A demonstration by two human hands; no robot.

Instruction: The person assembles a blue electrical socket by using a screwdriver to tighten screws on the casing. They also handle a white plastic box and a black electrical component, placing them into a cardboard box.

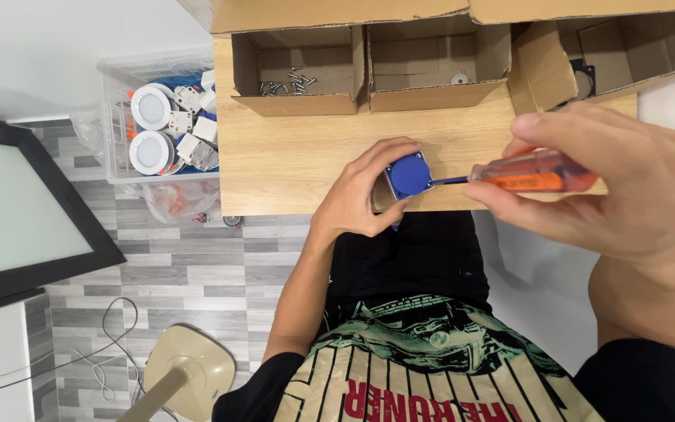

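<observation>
I see the left hand (pixel 365 195) curled around a small blue part (pixel 409 175) at the near edge of the wooden table (pixel 291 156), fingers gripping its sides. The right hand (pixel 626 184) pinches an orange-handled screwdriver (pixel 529 173), its tip touching the part's right side. Beyond the part sits a cardboard box (pixel 294 70) with loose screws (pixel 287 82).

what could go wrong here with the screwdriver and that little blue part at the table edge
1. The screwdriver tip points sideways into the blue part, toward the left hand gripping it; a slip could jab the fingers.
2. The blue part sits near the front edge of the wooden table, so it or a loosened screw might drop to the floor.
3. The right hand holds the handle at an angle, which may let the tip cam out.
</observation>
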